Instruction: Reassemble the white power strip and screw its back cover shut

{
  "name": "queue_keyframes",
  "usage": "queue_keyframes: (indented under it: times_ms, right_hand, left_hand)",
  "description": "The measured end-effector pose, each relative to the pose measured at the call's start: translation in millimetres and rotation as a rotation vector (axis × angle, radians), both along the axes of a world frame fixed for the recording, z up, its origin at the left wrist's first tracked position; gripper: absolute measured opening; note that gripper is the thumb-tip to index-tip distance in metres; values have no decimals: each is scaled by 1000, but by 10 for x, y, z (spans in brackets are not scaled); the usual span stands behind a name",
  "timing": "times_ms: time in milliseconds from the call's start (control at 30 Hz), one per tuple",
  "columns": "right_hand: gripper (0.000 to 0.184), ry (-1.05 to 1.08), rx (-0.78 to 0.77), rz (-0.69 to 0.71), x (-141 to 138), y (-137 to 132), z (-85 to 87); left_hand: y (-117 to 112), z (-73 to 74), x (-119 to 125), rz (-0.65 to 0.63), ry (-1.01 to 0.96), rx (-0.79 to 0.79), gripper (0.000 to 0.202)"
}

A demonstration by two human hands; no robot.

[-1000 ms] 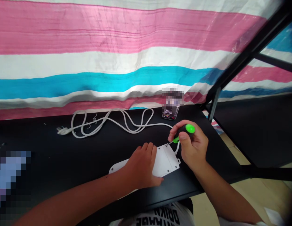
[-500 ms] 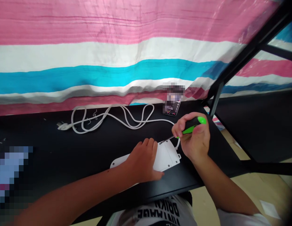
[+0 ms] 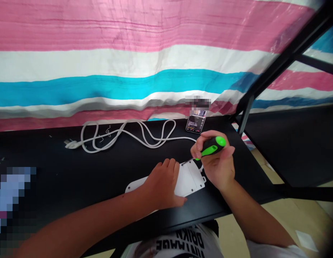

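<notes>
White power strip (image 3: 190, 179) lies back-side up on the black table (image 3: 75, 179), a little below and right of the frame's centre, close to the table's near edge. The left hand (image 3: 162, 186) rests flat on top of it, fingers stretched out and held together, palm down, covering its middle; nothing is gripped. At the strip's far right corner the thin metal tip of a screwdriver (image 3: 211, 147) touches the casing. The right hand (image 3: 218, 166) is closed around the screwdriver's green-and-black handle, thumb and fingers wrapped about it, the handle slanting up to the right.

From that same end the strip's white cord (image 3: 129, 138) runs off and lies in loose loops across the table toward centre left, ending in a plug (image 3: 70, 144). A phone (image 3: 194, 123) with a lit screen leans at the table's back edge, just above the right hand. Behind everything hangs a tarp (image 3: 129, 53) striped pink, white and blue, and a black frame bar (image 3: 276, 61) slants across the upper right.
</notes>
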State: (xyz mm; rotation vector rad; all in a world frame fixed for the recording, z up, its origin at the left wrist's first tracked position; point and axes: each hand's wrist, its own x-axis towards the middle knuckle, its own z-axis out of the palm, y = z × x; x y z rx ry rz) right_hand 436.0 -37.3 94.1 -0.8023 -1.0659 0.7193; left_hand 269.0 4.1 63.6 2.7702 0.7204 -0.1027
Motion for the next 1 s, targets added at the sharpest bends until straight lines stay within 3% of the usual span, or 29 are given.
queue_keyframes:
  times_ms: [233, 500, 600, 700, 800, 1000]
  right_hand:
    - [23, -90, 43, 61, -7, -63, 21]
    - [35, -76, 14, 55, -32, -12, 22]
    - [29, -27, -10, 101, -13, -14, 25]
    - [43, -70, -85, 120, 5, -37, 57]
    - [25, -105, -52, 85, -1, -60, 77]
    - [29, -65, -30, 136, 7, -74, 51]
  left_hand:
    - [-5, -31, -10, 0, -13, 1, 72]
    - [-4, -31, -13, 2, -16, -14, 73]
    - [-6, -23, -5, 4, -8, -5, 71]
    - [-7, -21, -1, 5, 0, 3, 71]
    - [-4, -33, -3, 1, -7, 1, 74]
    - [6, -34, 1, 3, -11, 3, 72]
